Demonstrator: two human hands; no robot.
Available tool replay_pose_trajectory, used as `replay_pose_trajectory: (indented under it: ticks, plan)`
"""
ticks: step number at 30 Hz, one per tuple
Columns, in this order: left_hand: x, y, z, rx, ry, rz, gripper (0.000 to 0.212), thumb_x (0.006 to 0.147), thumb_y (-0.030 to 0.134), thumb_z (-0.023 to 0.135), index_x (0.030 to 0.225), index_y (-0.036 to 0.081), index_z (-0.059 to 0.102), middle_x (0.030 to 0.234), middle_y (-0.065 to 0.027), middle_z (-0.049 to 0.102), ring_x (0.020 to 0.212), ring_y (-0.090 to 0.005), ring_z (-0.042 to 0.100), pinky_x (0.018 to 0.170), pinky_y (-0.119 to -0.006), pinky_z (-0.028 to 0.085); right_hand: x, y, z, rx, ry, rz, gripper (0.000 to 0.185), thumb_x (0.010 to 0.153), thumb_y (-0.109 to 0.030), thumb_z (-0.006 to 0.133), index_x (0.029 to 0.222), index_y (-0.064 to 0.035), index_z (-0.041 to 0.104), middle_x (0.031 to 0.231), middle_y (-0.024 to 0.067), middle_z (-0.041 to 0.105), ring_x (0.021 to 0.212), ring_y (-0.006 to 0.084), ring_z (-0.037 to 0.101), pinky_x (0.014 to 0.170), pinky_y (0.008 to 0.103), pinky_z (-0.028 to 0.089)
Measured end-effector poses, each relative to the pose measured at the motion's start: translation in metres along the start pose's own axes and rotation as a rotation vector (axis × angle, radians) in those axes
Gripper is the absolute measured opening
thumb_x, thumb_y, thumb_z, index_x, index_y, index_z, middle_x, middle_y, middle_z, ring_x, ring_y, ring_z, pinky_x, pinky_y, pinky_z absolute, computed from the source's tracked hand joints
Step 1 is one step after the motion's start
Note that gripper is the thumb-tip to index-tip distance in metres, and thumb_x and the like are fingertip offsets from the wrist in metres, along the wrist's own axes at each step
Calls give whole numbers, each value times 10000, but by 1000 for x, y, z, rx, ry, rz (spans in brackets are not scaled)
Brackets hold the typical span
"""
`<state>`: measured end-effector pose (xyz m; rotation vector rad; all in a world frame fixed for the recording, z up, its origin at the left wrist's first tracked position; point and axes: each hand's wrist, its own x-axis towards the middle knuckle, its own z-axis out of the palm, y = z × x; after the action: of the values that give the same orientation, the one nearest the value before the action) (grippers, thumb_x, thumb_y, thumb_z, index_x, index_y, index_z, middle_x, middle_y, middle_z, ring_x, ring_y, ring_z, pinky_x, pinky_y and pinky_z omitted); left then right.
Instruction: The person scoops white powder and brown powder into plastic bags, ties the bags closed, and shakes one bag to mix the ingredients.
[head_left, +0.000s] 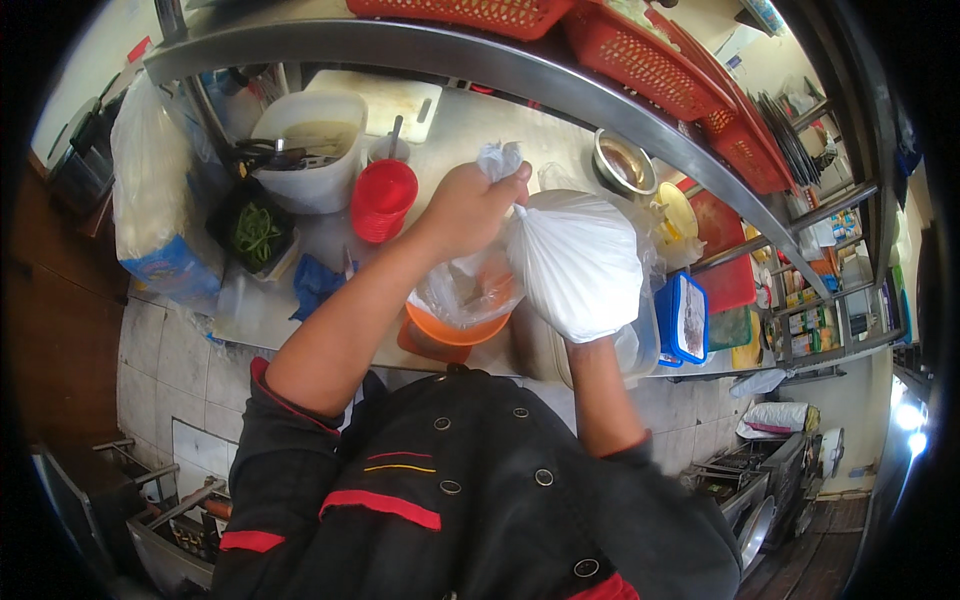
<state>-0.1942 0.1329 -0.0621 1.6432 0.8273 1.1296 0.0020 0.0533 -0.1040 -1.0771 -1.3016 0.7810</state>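
Observation:
A full white plastic bag (577, 262) hangs over the counter, its neck twisted tight. My left hand (476, 202) is closed around that neck, with the gathered end of the bag sticking up above the fist. The bag hides my right hand; only the forearm shows below it, so its grip cannot be made out. Under the bag and my left wrist stands an orange bowl (457, 330) lined with a clear plastic bag (465, 296). To its left are stacked red cups (384, 199) and a blue cloth (319, 285).
A clear container (337, 180) of utensils, a black tub of green leaves (255, 232) and a bagged stack (157, 180) stand left. A metal bowl (625, 161) and a blue-rimmed box (682, 319) are right. A steel shelf (450, 56) with red baskets (645, 60) overhangs the counter.

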Motion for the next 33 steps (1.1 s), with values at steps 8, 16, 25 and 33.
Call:
replay_pose_trajectory:
  ticks: [8,16,25,33]
  plan:
    - [-7,9,0,-5,53,-6,465,1016,420,505,789,34,630,627,8,512,588,-87,466,547,-280,398,-8,-5,-7,-112,-89,-50,459,992,-186,535,1396,-8,411,1335,173,564,1185,264,586,1027,406,491]
    - [-12,14,0,-43,50,-147,449,1000,415,516,812,28,645,649,-46,551,573,-132,505,549,-307,420,-7,6,-14,399,-68,113,454,1015,-231,487,1408,-18,402,1361,181,539,1196,284,579,1032,419,487]
    - [-18,16,-1,-98,61,-208,464,965,446,547,838,18,674,646,-81,592,521,-169,563,512,-329,483,-8,0,-19,994,-87,288,642,982,-490,299,1439,-51,404,1409,215,497,1246,377,541,1051,506,458]
    - [-22,15,0,-103,59,-210,471,963,451,549,847,14,684,645,-79,597,522,-168,568,511,-324,473,-7,-10,-17,923,49,409,714,919,-532,278,1427,-56,439,1413,226,491,1246,411,533,1049,534,448]
